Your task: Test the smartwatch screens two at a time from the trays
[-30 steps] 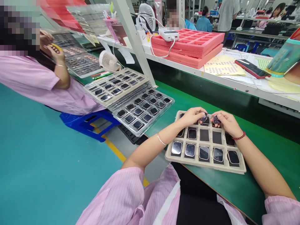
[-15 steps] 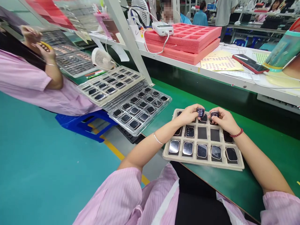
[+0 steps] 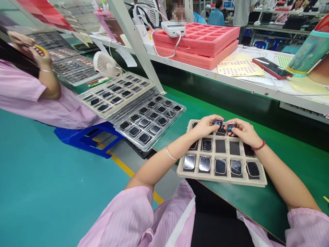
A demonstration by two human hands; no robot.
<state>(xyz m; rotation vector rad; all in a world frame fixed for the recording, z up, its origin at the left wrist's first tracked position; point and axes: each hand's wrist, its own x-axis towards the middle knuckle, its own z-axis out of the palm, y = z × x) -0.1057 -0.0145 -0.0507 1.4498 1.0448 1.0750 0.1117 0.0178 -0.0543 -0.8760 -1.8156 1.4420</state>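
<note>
My left hand (image 3: 207,126) is closed on a smartwatch (image 3: 217,123) with a lit screen, thumb at its lower edge. In my right hand (image 3: 244,131) is a second lit smartwatch (image 3: 231,127), with the thumb over its screen. Both are held close together above the far row of a beige compartment tray (image 3: 222,179). Strapless watches lie face up in the tray, among them a dark-screened watch (image 3: 236,167) in the near row. Two middle-row compartments, including one bare pocket (image 3: 220,146), hold no watch. My hands partly hide the far row.
To the left, clear plastic trays (image 3: 151,145) and another beige tray (image 3: 109,111) hold more watches. Beyond the green bench (image 3: 290,154) runs a white shelf (image 3: 195,70) with red foam trays (image 3: 213,61) and a phone (image 3: 272,68). A co-worker in pink (image 3: 23,82) sits at left beside a small fan (image 3: 106,64).
The watches stay in my hands; the right one has tilted and its screen shows more, with blue now visible. The whole view has shifted slightly. The co-worker's hands have moved a little left.
</note>
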